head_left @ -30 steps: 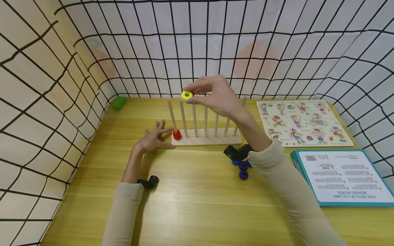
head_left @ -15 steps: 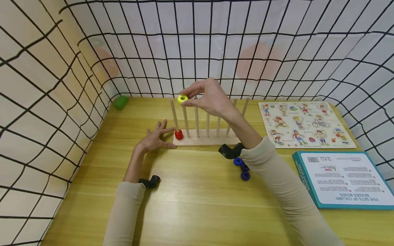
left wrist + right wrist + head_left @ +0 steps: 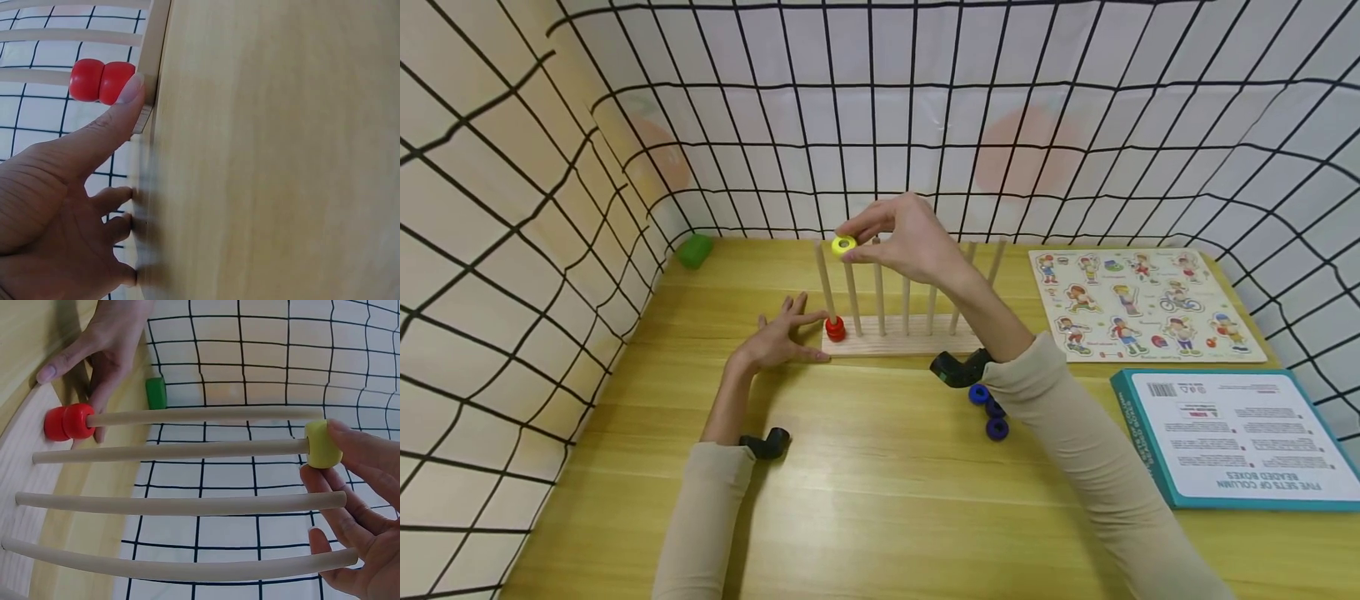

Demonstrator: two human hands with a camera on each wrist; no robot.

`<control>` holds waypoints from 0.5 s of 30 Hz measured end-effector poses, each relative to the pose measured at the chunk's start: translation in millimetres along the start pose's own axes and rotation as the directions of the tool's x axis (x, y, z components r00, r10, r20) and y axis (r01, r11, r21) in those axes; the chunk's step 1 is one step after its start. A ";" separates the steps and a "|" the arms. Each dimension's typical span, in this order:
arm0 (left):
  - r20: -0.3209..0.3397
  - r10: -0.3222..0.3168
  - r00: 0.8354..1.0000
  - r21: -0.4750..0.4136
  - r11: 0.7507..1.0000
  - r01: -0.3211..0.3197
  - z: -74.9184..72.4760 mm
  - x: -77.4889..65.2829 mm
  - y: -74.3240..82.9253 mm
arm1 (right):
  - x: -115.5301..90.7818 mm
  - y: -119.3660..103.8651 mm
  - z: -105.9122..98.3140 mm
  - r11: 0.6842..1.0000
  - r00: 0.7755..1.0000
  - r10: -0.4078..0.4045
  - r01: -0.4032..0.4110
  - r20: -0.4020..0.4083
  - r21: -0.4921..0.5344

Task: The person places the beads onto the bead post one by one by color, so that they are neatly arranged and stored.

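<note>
Near the back of the table stands a wooden rack with a row of upright pegs on a pale base [image 3: 902, 343]. My right hand [image 3: 913, 237] pinches a yellow bead [image 3: 843, 245] between thumb and fingers at the top of the second peg from the left. In the right wrist view this peg's [image 3: 187, 451] upper end enters the bead. Two red beads [image 3: 69, 422] sit stacked at the foot of the leftmost peg. My left hand [image 3: 775, 337] rests with spread fingers at the base's left end, its thumb [image 3: 109, 125] touching the edge.
Several blue and purple beads [image 3: 997, 428] lie under my right forearm, partly hidden. A picture puzzle board [image 3: 1138, 304] and a teal-edged box [image 3: 1240, 437] lie to the right. A green block [image 3: 694, 250] sits at the back left, by the black netting [image 3: 760, 158].
My right hand has moved slightly left and down, bringing the yellow bead from above the pegs onto the second peg's tip. The left hand stays at the base; the view has shifted a little.
</note>
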State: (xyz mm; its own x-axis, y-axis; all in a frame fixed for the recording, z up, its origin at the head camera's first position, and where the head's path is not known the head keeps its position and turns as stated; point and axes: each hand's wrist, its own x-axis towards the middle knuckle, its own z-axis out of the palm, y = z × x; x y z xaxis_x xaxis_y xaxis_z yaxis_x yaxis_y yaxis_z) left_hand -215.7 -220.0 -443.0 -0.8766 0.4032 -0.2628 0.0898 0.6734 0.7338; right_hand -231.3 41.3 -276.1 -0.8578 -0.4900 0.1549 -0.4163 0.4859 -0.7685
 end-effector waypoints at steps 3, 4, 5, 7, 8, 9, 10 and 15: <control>0.001 0.000 1.000 -0.001 1.000 0.000 0.5 -0.1 -0.4 | -0.4 0.8 0.2 1.000 1.000 0.010 -0.010 0.002 -0.003; 0.001 0.000 1.000 -0.002 1.000 0.000 0.8 -0.1 -0.5 | -0.7 1.3 0.2 1.000 1.000 0.012 -0.012 0.002 -0.002; 0.002 -0.001 1.000 -0.004 1.000 0.001 1.1 -0.1 -0.7 | -1.0 2.0 0.0 1.000 1.000 0.012 -0.012 0.003 -0.006; 0.002 0.000 1.000 -0.005 1.000 0.000 1.6 0.1 -1.2 | -2.4 3.5 -1.3 1.000 1.000 0.007 -0.007 0.000 -0.002; 0.001 0.002 1.000 -0.006 1.000 -0.002 1.9 0.2 -1.3 | -3.8 4.2 -2.7 1.000 1.000 0.002 -0.002 -0.005 0.002; -0.001 0.003 1.000 -0.007 1.000 -0.003 2.1 0.2 -1.4 | -5.6 4.9 -4.5 1.000 1.000 -0.004 0.004 -0.013 0.006; -0.002 0.005 1.000 -0.007 1.000 -0.005 2.2 0.1 -1.4 | -8.1 5.7 -7.0 1.000 1.000 -0.013 0.013 -0.022 0.015; -0.008 0.012 1.000 -0.004 1.000 -0.012 1.5 -1.4 -1.3 | -28.1 11.7 -26.3 0.995 0.991 -0.090 0.094 -0.097 0.029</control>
State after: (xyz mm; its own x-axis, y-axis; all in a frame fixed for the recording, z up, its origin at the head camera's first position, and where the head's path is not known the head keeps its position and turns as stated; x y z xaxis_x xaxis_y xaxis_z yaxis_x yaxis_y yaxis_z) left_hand -213.9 -220.5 -444.5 -0.8793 0.4059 -0.2491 0.0982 0.6664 0.7391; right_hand -220.0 79.8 -273.2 -0.8419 -0.4593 0.2833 -0.4860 0.4170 -0.7681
